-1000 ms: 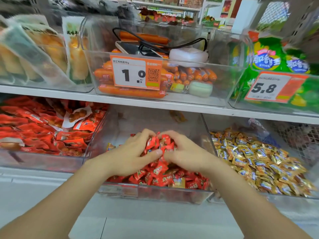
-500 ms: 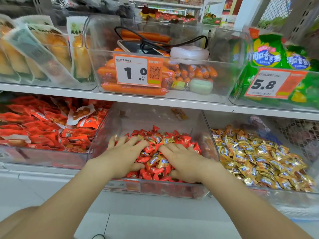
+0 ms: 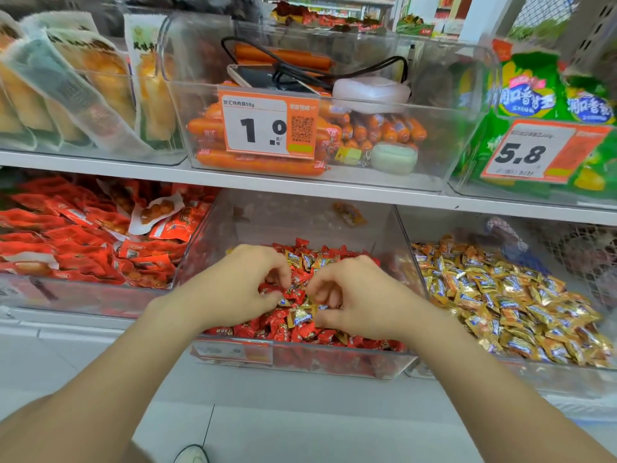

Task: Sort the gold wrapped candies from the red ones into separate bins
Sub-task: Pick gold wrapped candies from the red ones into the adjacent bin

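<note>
Moved: both hands lay flat on the heap half a second ago. Now the fingers of the left grip and right grip are curled in, nearly meeting.
Head view, grips: both narrow, fingertips down among the wrappers. I cannot tell whether either pinches a candy.
Head view, middle bin: red candies fill it, with stray gold candies at its centre and back, one just beside the right thumb.
Head view, right bin: same shelf, holding the gold heap.
Progress: seemingly well along, though several gold strays are left among the red.
</note>
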Demonstrator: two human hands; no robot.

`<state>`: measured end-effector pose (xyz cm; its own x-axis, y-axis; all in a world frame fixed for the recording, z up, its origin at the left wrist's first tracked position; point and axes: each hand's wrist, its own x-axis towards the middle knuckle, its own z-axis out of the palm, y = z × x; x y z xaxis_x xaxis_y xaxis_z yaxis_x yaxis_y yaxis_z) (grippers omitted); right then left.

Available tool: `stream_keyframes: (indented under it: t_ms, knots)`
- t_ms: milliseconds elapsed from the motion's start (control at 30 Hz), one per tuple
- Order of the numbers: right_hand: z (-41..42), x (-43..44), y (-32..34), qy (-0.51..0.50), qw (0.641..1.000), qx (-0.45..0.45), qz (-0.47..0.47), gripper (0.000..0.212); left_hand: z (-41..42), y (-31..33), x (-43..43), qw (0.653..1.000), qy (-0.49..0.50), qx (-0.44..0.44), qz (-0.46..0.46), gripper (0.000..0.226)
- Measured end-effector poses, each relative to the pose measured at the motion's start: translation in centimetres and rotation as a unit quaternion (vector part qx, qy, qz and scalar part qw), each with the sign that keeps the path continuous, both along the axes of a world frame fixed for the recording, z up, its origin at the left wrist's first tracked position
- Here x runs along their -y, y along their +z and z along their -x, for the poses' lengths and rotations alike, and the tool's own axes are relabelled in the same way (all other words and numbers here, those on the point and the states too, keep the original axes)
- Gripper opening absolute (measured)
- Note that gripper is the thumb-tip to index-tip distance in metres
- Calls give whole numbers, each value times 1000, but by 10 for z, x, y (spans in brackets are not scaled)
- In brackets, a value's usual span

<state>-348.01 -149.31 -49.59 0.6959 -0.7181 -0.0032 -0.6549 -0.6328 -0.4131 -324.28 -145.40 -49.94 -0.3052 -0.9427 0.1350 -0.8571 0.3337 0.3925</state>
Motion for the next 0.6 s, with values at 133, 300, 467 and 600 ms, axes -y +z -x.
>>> stream_keyframes:
  t_ms: [133,300,467,600]
  knots:
    - [-3,6,-9,-5,996,-81,48,58,3,-13,4,994,-14,94,-62,40]
    - [-8,12,-14,22,990,-122,61,54,7,-12,8,996,-2,71,-47,13]
    - [-6,13,-12,17,985,-146,89,58,2,-11,1,994,-12,71,-77,38]
    - [-3,12,-8,22,976,-191,98,63,9,-12,2,993,-10,68,-91,43]
